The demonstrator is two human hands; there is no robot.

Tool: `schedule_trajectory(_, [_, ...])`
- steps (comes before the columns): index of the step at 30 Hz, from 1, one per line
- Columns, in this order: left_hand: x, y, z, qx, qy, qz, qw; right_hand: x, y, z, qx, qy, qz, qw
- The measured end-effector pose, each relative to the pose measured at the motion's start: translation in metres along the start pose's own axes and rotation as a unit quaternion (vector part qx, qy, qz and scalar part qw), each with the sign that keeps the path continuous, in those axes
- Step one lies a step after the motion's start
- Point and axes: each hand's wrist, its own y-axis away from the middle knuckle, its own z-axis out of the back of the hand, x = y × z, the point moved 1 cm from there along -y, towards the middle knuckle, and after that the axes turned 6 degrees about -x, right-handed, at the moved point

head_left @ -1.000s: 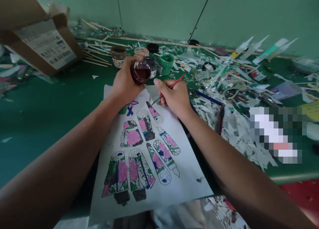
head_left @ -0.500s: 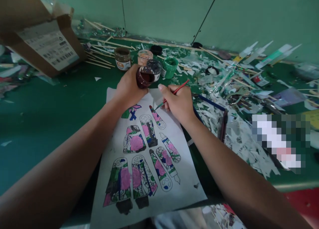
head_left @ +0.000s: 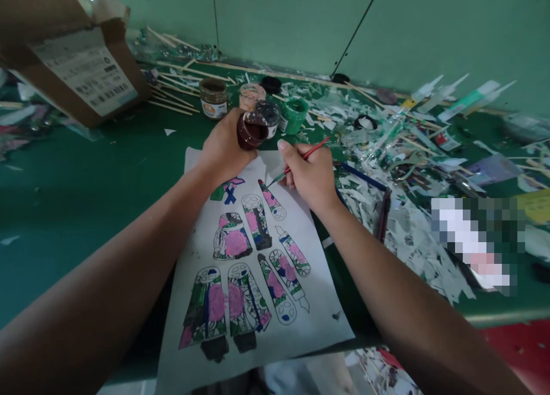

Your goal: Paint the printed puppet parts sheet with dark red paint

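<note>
My left hand point(head_left: 226, 143) is wrapped round a small jar of dark red paint point(head_left: 252, 130), tilted toward me above the far edge of the paper. Between the fingers of my right hand point(head_left: 310, 169) is a thin red paintbrush point(head_left: 317, 147). Its tip is at the narrow, red-tipped end of a printed shape near the top of the sheet; whether it touches cannot be told. The paper point(head_left: 172, 355) carries several outlined shapes coloured pink, green, blue and black. Its upper left part is partly hidden by my left hand.
Behind my hands stand open jars of brown paint point(head_left: 213, 98), peach paint point(head_left: 252, 96) and green paint point(head_left: 294, 115). A cardboard box point(head_left: 92, 74) sits at the left. Paper scraps point(head_left: 412, 257), glue bottles point(head_left: 470, 100) and wooden sticks point(head_left: 172, 100) litter the green table.
My right hand has shifted very slightly and the brush tip stays at the same narrow shape. My left hand keeps its hold on the jar. The whole view has moved a little.
</note>
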Motion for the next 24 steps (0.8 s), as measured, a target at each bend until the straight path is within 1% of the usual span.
schedule_trajectory(4, [0.0002, 0.0006, 0.0002, 0.003, 0.002, 0.002, 1.000, -0.0022, -0.0010, -0.0007, 0.001, -0.031, -0.019, 0.999])
schedule_trajectory(7, [0.0001, 0.0013, 0.0004, 0.000, 0.002, 0.002, 1.000, -0.0010, 0.0001, -0.0011, 0.007, -0.027, -0.018, 0.999])
schedule_trajectory(11, [0.0014, 0.0018, 0.0001, -0.015, 0.014, -0.006, 1.000, 0.0005, 0.0013, -0.0008, -0.001, -0.040, -0.026, 0.999])
schedule_trajectory(18, [0.0051, 0.0015, -0.0017, -0.017, 0.038, -0.015, 0.999, 0.0027, 0.0019, -0.0020, 0.002, -0.029, -0.037, 0.999])
schedule_trajectory(21, [0.0061, 0.0021, -0.0027, -0.017, 0.033, -0.018, 0.999, 0.0051, 0.0030, -0.0020, 0.004, -0.012, -0.028, 1.000])
schedule_trajectory(24, [0.0062, 0.0028, -0.0026, -0.018, 0.033, -0.022, 0.999, 0.0063, 0.0038, -0.0015, 0.009, 0.013, -0.001, 1.000])
